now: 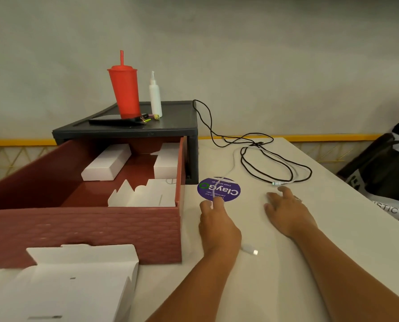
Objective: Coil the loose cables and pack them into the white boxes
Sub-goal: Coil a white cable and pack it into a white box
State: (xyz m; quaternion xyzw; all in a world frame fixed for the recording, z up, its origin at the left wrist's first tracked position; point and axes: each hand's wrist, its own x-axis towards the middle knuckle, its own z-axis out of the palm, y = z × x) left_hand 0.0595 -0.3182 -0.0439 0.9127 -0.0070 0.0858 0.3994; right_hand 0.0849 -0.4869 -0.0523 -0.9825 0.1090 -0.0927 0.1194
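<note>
Left hand [217, 219], an open white box [77, 275] lying off to its left, is seen pinching the white cable [218, 189] between thumb and forefinger. Right hand [286, 210] is held open, fingers spread, the tangled black cable [242, 156] just beyond its fingertips. Even loops are best gathered only once the white cable is drawn clear.
</note>
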